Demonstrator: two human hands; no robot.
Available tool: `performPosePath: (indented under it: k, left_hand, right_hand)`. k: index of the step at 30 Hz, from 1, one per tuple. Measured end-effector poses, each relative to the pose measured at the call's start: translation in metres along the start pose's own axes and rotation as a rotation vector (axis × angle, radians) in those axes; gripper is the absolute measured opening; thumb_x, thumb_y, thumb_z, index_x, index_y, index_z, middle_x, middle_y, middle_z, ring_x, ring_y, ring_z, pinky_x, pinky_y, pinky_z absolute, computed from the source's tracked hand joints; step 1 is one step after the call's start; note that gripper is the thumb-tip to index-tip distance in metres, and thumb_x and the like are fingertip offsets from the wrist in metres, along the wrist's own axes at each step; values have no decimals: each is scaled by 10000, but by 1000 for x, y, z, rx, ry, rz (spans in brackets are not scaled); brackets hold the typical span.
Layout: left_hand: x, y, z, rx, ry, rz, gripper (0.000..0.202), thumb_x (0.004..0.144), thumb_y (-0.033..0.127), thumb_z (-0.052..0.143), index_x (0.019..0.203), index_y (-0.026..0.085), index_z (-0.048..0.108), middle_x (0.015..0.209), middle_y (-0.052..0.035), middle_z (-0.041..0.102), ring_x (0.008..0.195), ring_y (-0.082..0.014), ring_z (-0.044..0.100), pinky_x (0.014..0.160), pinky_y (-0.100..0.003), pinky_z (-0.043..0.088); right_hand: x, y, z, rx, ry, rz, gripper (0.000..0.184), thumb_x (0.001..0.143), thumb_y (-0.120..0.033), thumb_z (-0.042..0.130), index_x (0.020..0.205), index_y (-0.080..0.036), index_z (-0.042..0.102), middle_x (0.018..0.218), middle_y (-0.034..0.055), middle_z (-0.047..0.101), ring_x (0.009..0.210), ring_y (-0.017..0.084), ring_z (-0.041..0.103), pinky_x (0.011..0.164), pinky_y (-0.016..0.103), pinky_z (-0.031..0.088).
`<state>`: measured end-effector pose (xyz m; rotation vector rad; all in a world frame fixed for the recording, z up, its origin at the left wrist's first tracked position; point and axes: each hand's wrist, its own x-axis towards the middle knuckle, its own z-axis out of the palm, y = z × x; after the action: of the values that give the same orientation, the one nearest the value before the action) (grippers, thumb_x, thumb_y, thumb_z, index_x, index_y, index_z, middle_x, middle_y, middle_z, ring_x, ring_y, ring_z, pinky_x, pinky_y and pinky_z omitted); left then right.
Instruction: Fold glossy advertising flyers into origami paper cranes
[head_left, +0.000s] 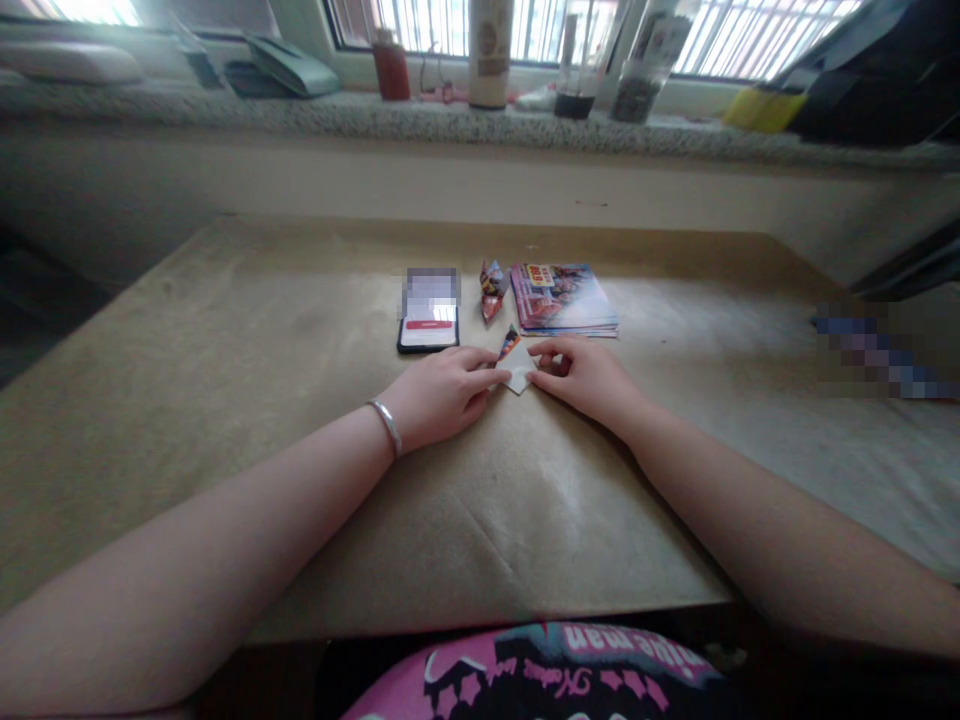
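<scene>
A small folded piece of paper [518, 368], white with a colourful printed strip along its upper left, lies on the table between my hands. My left hand [448, 390], with a silver bangle at the wrist, pinches its left edge between thumb and fingers. On the opposite side my right hand [581, 375] grips the right edge in the same way, fingers curled. Just beyond the paper is a small folded paper figure [491, 292] with a red and multicoloured print. Beside it sits a stack of printed sheets [566, 300].
A phone [429, 312] with a lit screen lies left of the paper figure. Along the back, a stone windowsill [337, 115] carries a red bottle [391, 65], a tall canister [490, 55] and other items. The table's front edge [487, 625] is close to my lap.
</scene>
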<state>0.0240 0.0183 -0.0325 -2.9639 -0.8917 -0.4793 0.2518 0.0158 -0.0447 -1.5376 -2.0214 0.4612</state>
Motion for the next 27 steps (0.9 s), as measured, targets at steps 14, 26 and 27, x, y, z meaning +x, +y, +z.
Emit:
performPosePath:
  k: [14, 26, 27]
  left_hand:
    - [2, -1, 3, -33, 23, 30, 330, 875, 159, 451, 1166, 153, 606, 1237, -132, 588, 1110, -224, 576, 956, -381, 491]
    - [6, 2, 3, -395, 129, -249, 446, 831, 198, 563, 1260, 156, 447, 1023, -47, 668, 883, -137, 633, 829, -285, 510]
    - [7, 2, 4, -390, 122, -268, 458, 824, 193, 576, 1263, 156, 450, 958, -30, 672, 812, -128, 627, 789, -276, 511]
  right_hand:
    - [1, -1, 0, 150, -75, 69, 195, 718, -323, 650, 846, -176, 658, 654, -22, 607, 554, 100, 472, 547, 238, 380]
    - [0, -6, -3, -1, -84, -253, 114, 755, -252, 616, 680, -190, 555, 728, 5, 549, 652, 124, 475, 615, 250, 375]
    - [0, -6, -3, -15, -76, -282, 111, 759, -247, 614, 683, -189, 558, 738, 10, 551, 671, 130, 483, 633, 255, 381]
